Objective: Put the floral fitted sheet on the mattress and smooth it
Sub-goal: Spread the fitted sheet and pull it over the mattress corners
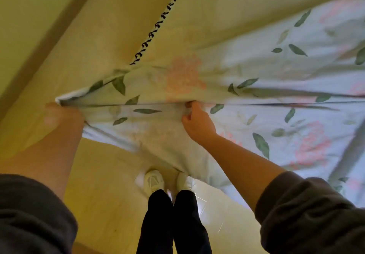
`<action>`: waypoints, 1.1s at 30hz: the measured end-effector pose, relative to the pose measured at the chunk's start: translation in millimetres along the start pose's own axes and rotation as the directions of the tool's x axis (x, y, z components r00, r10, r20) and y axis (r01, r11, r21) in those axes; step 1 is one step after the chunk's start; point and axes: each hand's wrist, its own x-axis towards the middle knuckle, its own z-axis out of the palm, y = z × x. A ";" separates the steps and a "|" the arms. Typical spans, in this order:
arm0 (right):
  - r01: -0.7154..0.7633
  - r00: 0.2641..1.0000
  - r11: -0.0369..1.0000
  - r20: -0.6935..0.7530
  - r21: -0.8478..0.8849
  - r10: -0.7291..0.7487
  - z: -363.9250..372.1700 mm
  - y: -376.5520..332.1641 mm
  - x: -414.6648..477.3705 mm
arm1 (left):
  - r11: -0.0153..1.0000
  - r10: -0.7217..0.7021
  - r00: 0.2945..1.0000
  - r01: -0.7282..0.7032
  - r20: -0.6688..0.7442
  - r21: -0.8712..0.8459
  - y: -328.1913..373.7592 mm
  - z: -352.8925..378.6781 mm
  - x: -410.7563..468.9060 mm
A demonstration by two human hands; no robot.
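The floral fitted sheet (256, 71), pale blue with pink flowers and green leaves, stretches from the centre to the right edge of the head view. My left hand (59, 113), blurred, grips the sheet's corner at the left. My right hand (195, 119) pinches a fold of the same edge near the centre. The fabric between them is pulled taut and hangs down toward my feet. The mattress (207, 16) lies beyond, cream-coloured with a black-and-white piped seam (158, 26); its right part is under the sheet.
I stand on a pale wooden floor (102, 184) in white shoes (154, 180) and dark trousers. A wall with a brown band (59, 22) runs diagonally at the upper left, close to the mattress side.
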 end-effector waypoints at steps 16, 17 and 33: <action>0.205 0.949 0.951 -0.192 -0.230 -0.251 -59.7 -71.7 87.9 | 0.593 0.642 0.657 -0.752 0.395 0.287 117.1 37.4 -32.7; 0.166 0.966 0.965 -0.164 -0.203 -0.200 -60.4 -77.7 101.3 | 0.539 0.674 0.627 -0.779 0.390 0.322 121.0 36.1 -24.8; 0.157 0.987 0.893 0.097 -0.422 -0.127 -37.6 -175.6 165.6 | 0.591 0.285 0.717 -0.654 0.636 0.472 162.9 -43.0 118.8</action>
